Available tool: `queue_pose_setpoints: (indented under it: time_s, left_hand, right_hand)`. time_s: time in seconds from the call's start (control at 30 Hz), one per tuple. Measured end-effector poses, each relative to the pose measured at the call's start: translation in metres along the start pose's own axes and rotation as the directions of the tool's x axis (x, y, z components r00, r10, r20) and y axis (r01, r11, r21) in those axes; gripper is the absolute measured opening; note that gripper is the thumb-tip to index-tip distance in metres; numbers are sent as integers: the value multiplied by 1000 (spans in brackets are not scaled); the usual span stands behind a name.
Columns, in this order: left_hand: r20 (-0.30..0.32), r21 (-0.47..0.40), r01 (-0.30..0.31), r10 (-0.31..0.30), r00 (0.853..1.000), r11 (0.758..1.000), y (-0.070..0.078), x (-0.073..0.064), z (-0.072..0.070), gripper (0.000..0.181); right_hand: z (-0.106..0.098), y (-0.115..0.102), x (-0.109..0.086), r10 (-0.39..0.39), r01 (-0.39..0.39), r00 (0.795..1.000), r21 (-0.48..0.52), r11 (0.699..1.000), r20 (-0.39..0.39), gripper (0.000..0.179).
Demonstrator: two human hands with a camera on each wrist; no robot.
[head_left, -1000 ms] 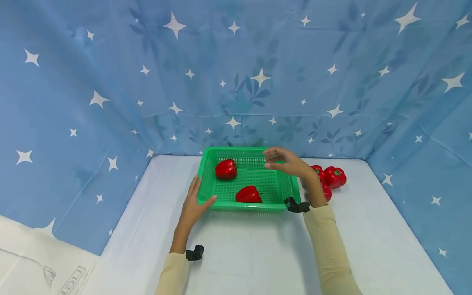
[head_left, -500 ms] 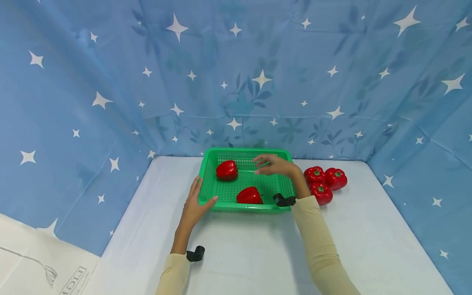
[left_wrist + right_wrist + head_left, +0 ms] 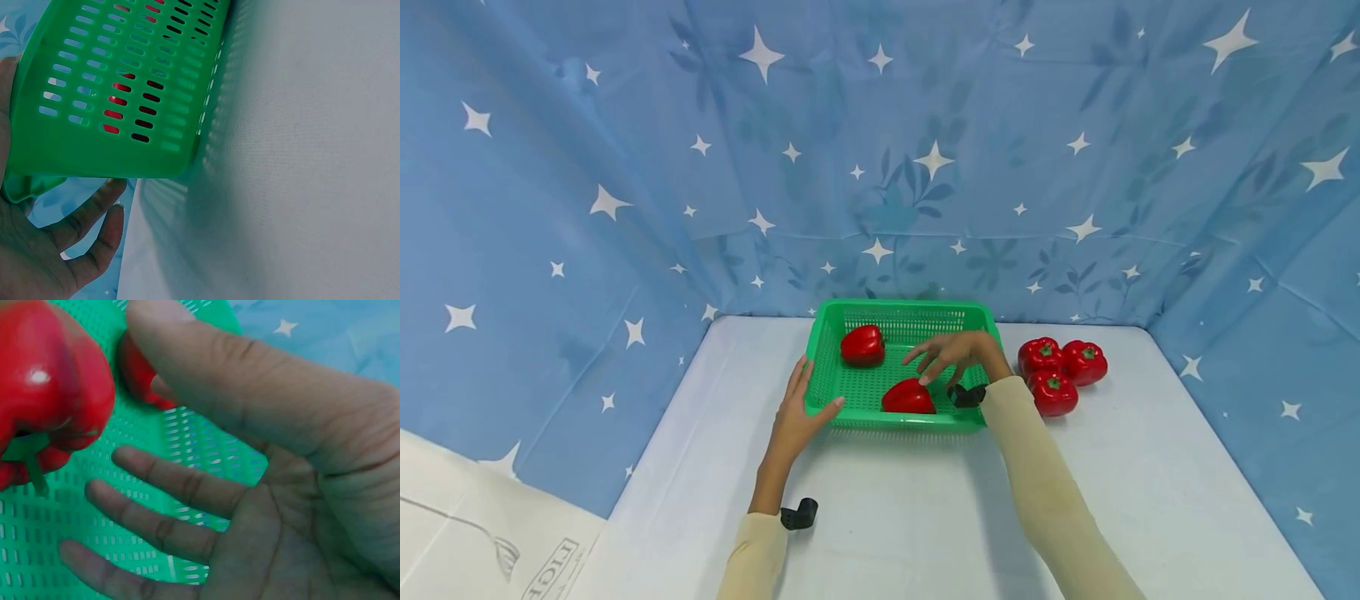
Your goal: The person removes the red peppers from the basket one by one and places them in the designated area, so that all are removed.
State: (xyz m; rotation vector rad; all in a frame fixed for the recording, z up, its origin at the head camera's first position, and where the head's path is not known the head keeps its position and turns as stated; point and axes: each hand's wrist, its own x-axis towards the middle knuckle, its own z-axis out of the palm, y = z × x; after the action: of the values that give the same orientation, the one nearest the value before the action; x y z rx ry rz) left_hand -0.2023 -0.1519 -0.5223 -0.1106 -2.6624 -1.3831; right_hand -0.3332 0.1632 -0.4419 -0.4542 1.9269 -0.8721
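A green plastic basket (image 3: 902, 422) with slotted walls stands on the table. Inside it lie two red bell peppers: one pepper (image 3: 862, 346) at the back left, the other pepper (image 3: 908, 397) by the front wall. My left hand (image 3: 793, 423) rests at the basket's front left corner, fingers along the outer side and thumb over the rim. Over the basket's right half, my right hand (image 3: 953, 354) holds nothing, its spread fingers beside the front pepper. In the right wrist view this pepper (image 3: 53, 381) shows its green stem, left of my loosely extended fingers (image 3: 169, 487).
Right of the basket, three more red bell peppers (image 3: 1054, 393) sit close together on the white table (image 3: 895, 517). A blue curtain (image 3: 880, 167) with white stars hangs behind and along the sides. Printed pale cloth (image 3: 490, 533) lies at the lower left.
My right hand has moved left and down, from above the basket's right rim to beside the front pepper. The left hand has stayed at the basket's corner.
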Motion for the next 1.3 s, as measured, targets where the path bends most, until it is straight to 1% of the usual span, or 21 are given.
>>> queue_pose_setpoints:
  time_s: [0.2, 0.37, 0.57, 0.77, 0.9, 1.07, 1.3]
  left_hand:
    - [4, -4, -9, 9, 1000, 1000, 1, -1, 0, 94]
    - [3, -1, -6, 6, 1000, 1000, 0, 0, 1, 94]
    - [9, 4, -6, 6, 1000, 1000, -1, -1, 1, 94]
    - [5, -6, -5, 6, 1000, 1000, 0, -1, 0, 94]
    - [1, -6, -14, 14, 1000, 1000, 1, 1, 0, 94]
    - [3, -8, -5, 5, 1000, 1000, 1, 1, 0, 94]
    - [9, -16, -3, 3, 1000, 1000, 1, 1, 0, 93]
  right_hand:
    - [-1, 6, 11, 21, -23, 995, 17, 1000, 93, 66]
    - [1, 9, 20, 45, -48, 991, 22, 999, 124, 63]
    - [7, 9, 26, 88, -90, 988, 9, 996, 126, 65]
    - [9, 7, 29, 94, -94, 986, -9, 996, 136, 62]
    - [9, 7, 31, 108, -107, 986, -8, 994, 126, 65]
    - [11, 8, 34, 126, -128, 985, 3, 992, 116, 69]
    - [14, 7, 38, 143, -143, 985, -12, 990, 94, 71]
